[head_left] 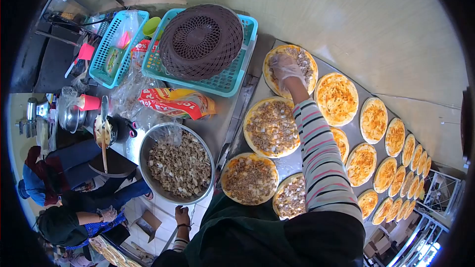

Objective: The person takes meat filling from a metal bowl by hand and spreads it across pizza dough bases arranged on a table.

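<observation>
My right hand (286, 68), in a clear plastic glove, lies on the round flatbread (268, 75) at the top of the metal table, touching its crumbly brown topping. Its fingers look spread. My bare left hand (182, 215), with a bracelet at the wrist, hangs just below a large metal bowl (180, 165) of crumbly filling. Its fingers are curled, and what they hold, if anything, is hidden. Below the right hand, more topped flatbreads (271, 127) (250, 179) carry brown bits and pale cubes. A clear plastic piece (170, 133) rests on the bowl's upper edge.
Rows of flatbreads with orange spread (337, 100) cover the table to the right. Turquoise baskets (225, 86), a dark woven basket (202, 42) and a red-yellow bag (178, 103) stand at the upper left. A dark pot (111, 131) holds pale cream. Another person (69, 225) works at the lower left.
</observation>
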Available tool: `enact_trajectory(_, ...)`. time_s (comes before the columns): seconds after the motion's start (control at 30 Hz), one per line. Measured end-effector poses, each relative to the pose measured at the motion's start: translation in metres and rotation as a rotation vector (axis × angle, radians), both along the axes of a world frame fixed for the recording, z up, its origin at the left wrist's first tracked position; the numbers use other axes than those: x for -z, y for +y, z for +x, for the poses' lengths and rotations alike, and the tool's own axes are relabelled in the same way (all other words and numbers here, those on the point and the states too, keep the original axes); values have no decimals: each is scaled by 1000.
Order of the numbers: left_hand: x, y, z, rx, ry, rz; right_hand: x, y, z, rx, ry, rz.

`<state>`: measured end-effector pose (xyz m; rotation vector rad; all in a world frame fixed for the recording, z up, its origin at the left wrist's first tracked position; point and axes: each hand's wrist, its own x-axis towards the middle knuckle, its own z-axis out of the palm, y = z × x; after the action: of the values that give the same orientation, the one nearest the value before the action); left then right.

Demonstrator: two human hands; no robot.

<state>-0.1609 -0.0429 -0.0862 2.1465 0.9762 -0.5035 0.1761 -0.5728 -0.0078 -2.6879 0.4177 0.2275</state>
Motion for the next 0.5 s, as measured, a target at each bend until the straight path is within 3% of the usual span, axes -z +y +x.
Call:
enact_trajectory(0.1, 1, 1, -2, 50, -39, 49, 32, -5, 3, -116, 23, -100)
enact_trajectory(0.23, 12, 14, -5, 99, -39, 44, 29, -4, -5, -16, 43, -114)
enact_trajectory(0.3, 25, 29, -5, 65, -57, -34, 46, -6, -12, -11, -160, -108)
enact_trajectory(0.33, 16, 24, 6, 77, -66, -41, 22, -2, -17, 0, -140, -72)
enact_trajectory(0.4, -15, 13, 28, -284, -233, -288, -33, 24, -36, 135, -18, 126)
enact_trajectory(0.47, -48, -6, 59, -462, -337, -268, -69, 75, -81, -97, -257, 663)
enact_trajectory(0.5, -64, -16, 76, -562, -386, -276, -79, 108, -91, -340, -77, 768)
